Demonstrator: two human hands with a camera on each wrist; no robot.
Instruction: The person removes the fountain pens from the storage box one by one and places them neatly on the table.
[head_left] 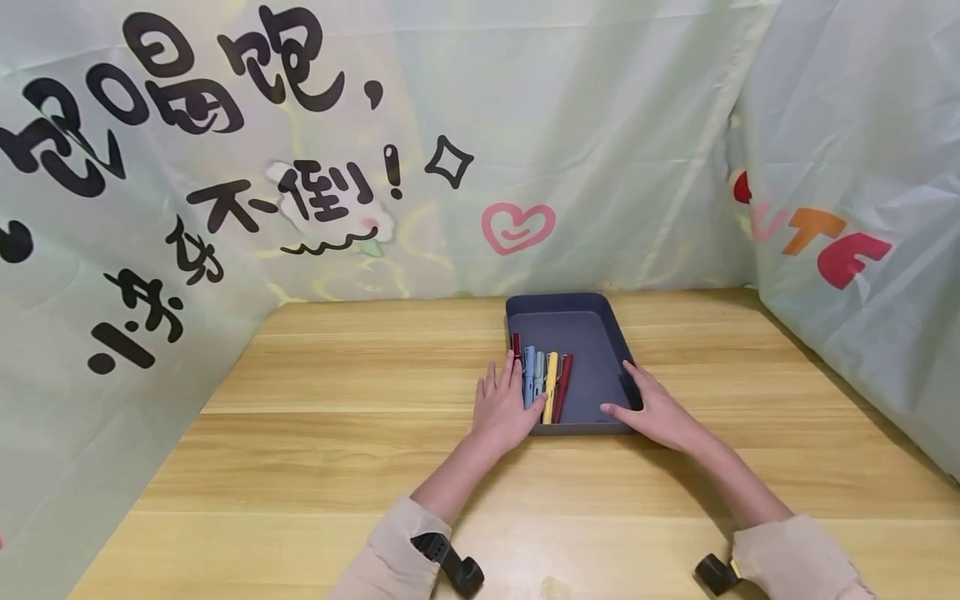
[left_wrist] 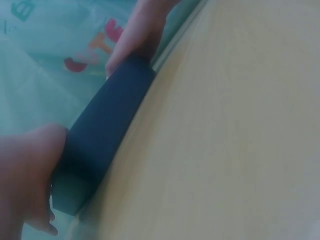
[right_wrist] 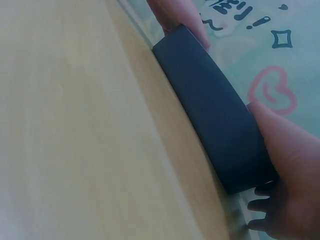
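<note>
A: Head view. Dark tray (head_left: 600,333) sits on the wooden table (head_left: 337,450), near the middle and toward the back. Left hand (head_left: 501,408) lies against its left wall with straight fingers, touching, not gripping. Right hand (head_left: 654,408) is at the near right corner, fingers over the rim, thumb along the front wall.

B: Contents?

A: Pens (head_left: 542,379) in a row against the left side: dark red, blue, grey, yellow, red. They lie loose.

B: Risk?

A: My guess: if the tray tips or is pushed unevenly, the pens roll across its bare floor. The left hand has no real hold, so the tray could twist.

B: Left wrist view?

A: Blurred. The tray's front wall (left_wrist: 107,125) runs along the table (left_wrist: 225,125); the left hand (left_wrist: 25,175) presses its near end, the other hand (left_wrist: 137,35) is at the far end.

B: Right wrist?

A: The reverse. Right hand (right_wrist: 285,175) wraps the tray's near corner (right_wrist: 215,125). Smooth pale wood, slippery by the look.

B: Room?

A: Printed fabric sheets (head_left: 525,125) hang behind and to both sides, with black characters and a pink heart (head_left: 517,227).
</note>
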